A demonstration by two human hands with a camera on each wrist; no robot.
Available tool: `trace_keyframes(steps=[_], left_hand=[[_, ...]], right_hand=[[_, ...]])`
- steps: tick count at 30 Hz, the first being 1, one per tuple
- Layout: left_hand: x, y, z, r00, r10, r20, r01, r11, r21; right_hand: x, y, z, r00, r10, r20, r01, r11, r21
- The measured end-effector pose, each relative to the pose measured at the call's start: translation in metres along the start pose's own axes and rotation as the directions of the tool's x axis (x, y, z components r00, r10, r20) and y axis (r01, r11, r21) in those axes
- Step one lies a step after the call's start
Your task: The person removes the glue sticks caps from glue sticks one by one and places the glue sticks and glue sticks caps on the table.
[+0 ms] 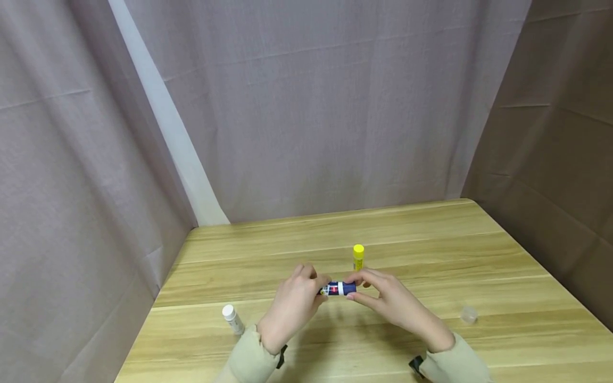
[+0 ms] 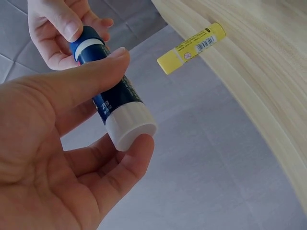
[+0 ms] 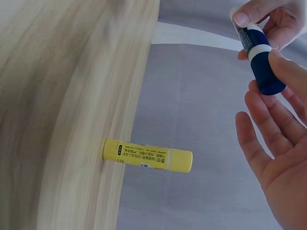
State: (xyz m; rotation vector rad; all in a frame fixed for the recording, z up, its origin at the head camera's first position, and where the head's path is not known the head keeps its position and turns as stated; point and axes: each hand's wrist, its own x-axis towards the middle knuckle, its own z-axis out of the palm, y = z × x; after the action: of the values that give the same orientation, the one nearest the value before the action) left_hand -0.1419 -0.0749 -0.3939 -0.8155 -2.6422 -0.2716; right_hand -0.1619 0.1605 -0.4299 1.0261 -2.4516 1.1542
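A dark blue glue stick (image 1: 335, 289) with a white base (image 2: 130, 123) and a blue cap (image 3: 266, 72) is held level above the table between both hands. My left hand (image 1: 296, 303) grips its body, thumb across the label and a fingertip against the white base. From the other end, my right hand (image 1: 392, 300) pinches the blue cap between thumb and fingers. The cap sits against a white ring on the body. Just beyond the hands, a yellow glue stick (image 1: 358, 257) stands upright on the table.
To the left of my left forearm stands a white tube with a white cap (image 1: 230, 312). A small translucent cup-like piece (image 1: 469, 314) is on the wooden table (image 1: 268, 244) at the right. Grey curtains (image 1: 306, 117) border the table's back and sides.
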Motion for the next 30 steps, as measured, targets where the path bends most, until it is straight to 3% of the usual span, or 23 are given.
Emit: trace_keyframes(steps=[13, 22, 30], left_hand=[[-0.001, -0.001, 0.0, 1.0, 0.013, 0.001, -0.013, 1.0, -0.006], [-0.003, -0.002, 0.004, 1.0, 0.021, 0.003, -0.021, 1.0, -0.01], [-0.003, -0.002, 0.004, 1.0, 0.022, 0.006, -0.022, 0.999, -0.027]], right_hand=[[-0.001, 0.0, 0.006, 0.999, 0.044, 0.0, -0.044, 0.999, 0.007], [-0.003, -0.001, 0.008, 1.0, 0.032, 0.001, -0.032, 0.999, 0.033], [-0.005, -0.003, 0.013, 0.993, 0.121, 0.017, -0.121, 0.992, 0.029]])
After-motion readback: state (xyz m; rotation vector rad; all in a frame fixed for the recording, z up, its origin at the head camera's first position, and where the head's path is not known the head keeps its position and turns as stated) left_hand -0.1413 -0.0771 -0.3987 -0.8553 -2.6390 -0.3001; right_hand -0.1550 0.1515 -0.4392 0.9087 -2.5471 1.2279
